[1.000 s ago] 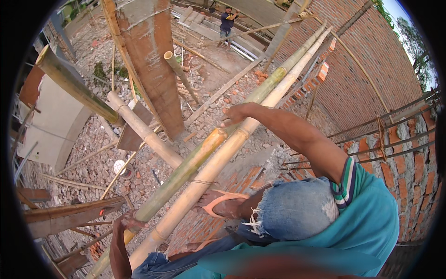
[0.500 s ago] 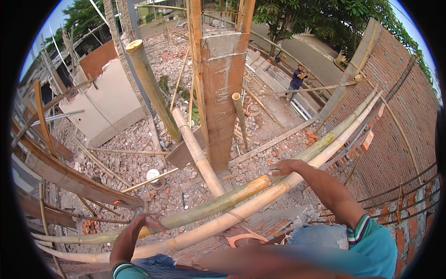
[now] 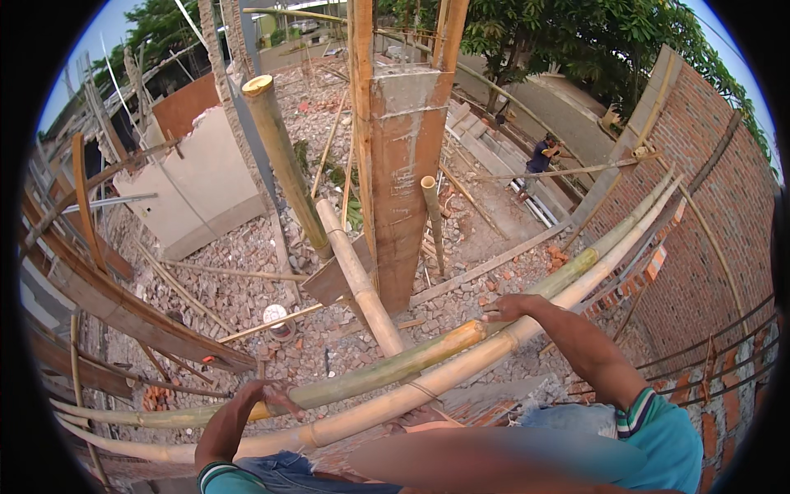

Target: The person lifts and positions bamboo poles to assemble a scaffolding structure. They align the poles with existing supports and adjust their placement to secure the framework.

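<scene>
A greenish bamboo pole [image 3: 370, 370] runs crosswise in front of me, beside a paler bamboo pole [image 3: 411, 401] nearer my body. My left hand [image 3: 267, 397] is closed around the greenish pole toward its left part. My right hand [image 3: 506, 308] grips the greenish pole's line near a yellow-orange section, and its forearm passes over the pale pole. A cord [image 3: 421, 385] loops round the pale pole near the middle. Another bamboo length [image 3: 362, 280] lies away from me, its near end at the greenish pole. My foot is partly hidden below the poles.
A tall boarded column [image 3: 403, 181] stands ahead, with an upright thick bamboo [image 3: 284, 156] to its left. Rubble [image 3: 230, 296] covers the ground below. A brick wall [image 3: 708, 198] rises at right, beside bent steel bars [image 3: 716, 354]. Another person [image 3: 541, 156] is farther off.
The view has shifted slightly, so the column and upright bamboo sit more to the right and lower. Both hands stay on the pole. The distant person's posture has changed.
</scene>
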Available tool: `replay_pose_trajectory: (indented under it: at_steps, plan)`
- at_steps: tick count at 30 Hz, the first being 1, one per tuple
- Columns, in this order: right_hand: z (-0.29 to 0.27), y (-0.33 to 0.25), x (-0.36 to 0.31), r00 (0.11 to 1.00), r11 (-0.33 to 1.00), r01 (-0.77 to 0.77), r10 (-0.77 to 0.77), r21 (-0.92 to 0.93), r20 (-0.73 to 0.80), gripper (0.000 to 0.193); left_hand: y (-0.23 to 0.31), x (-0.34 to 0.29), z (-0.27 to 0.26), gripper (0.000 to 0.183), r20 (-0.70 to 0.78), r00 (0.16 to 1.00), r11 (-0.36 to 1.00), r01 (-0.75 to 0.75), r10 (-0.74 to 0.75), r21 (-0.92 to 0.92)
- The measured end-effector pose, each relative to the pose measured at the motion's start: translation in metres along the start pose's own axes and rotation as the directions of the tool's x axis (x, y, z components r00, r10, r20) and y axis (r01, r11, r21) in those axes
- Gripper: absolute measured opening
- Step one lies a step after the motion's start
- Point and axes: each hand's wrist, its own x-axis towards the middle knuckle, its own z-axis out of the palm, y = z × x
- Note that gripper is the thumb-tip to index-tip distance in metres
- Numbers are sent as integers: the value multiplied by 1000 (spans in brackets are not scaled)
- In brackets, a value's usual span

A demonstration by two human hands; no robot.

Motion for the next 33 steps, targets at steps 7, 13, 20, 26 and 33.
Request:
replay_pose_trajectory:
  at_steps: [7,13,20,26,33]
  plan:
    - [0,2,4,999,999,32,-31,-36,24,77,11,-12,2,85,-97,995,1000,8,-6,21]
    - [3,5,3,999,999,49,-49,-8,-12,80,3,-8,6,92,-157,985,998,66,-66,-3]
    - [6,6,12,998,998,56,-56,-15,-31,76,-18,9,2,94,-181,983,999,35,-41,-34]
    - [0,1,1,998,995,56,-54,85,-23,71,0,1,0,86,-114,992,999,47,-50,-25]
    - [-4,2,2,995,992,105,-105,69,-3,69,8,-1,-1,73,-26,1000,969,9,-16,-248]
